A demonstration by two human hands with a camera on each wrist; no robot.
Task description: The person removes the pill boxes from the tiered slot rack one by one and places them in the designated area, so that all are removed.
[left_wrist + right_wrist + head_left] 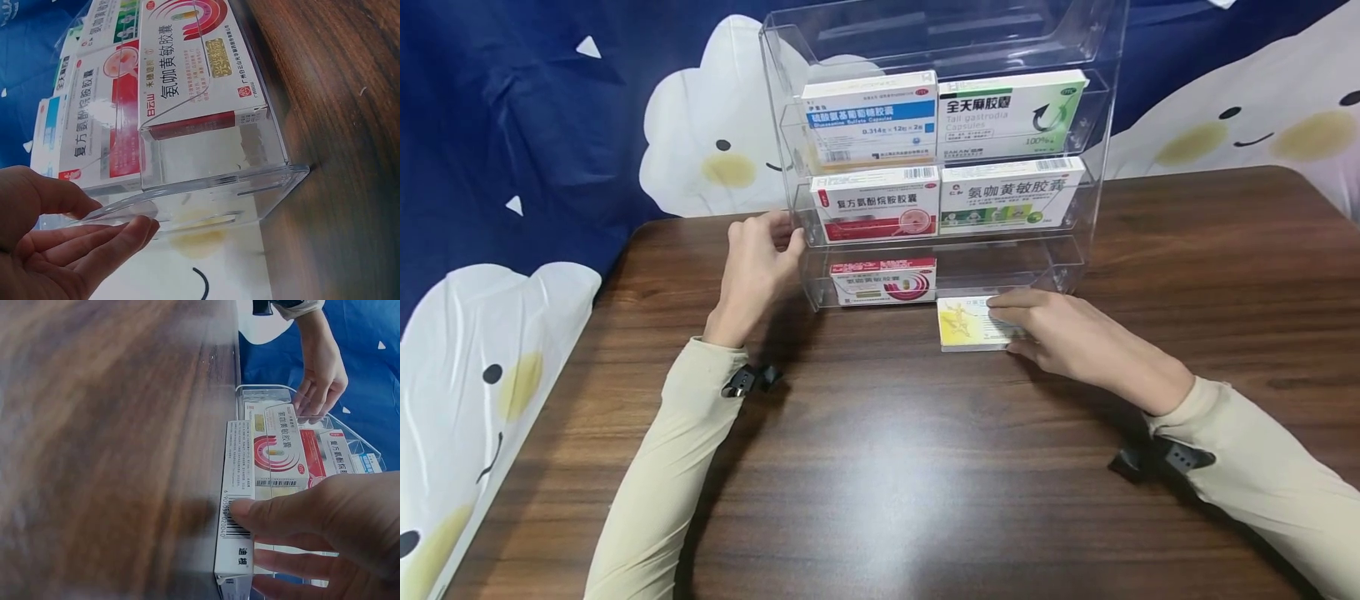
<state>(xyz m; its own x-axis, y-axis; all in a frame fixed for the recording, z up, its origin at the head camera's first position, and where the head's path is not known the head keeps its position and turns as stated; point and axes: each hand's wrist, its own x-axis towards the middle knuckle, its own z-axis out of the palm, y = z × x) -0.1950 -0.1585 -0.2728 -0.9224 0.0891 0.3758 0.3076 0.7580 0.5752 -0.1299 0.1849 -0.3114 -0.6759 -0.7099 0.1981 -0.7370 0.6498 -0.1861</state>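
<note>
A clear acrylic rack [1000, 265] with stepped tiers stands at the table's far side. My left hand [754, 265] pinches its left side panel between thumb and fingers, closely seen in the left wrist view. My right hand [1067, 340] grips a white and yellow medicine box [961, 325] just in front of the bottom tier's right half. In the right wrist view the thumb presses the box's barcoded edge [236, 515], with the fingers on its far side. A red and white medicine box [883, 283] sits in the bottom tier's left half.
In the middle tier stand a red-banded box [876, 207] and a green-banded box [1007, 200]. Above them are a blue-striped box [868, 125] and a white and green box [1011, 117]. Behind the brown wooden table [880, 467] hangs a blue curtain [550, 108] with white cartoon shapes.
</note>
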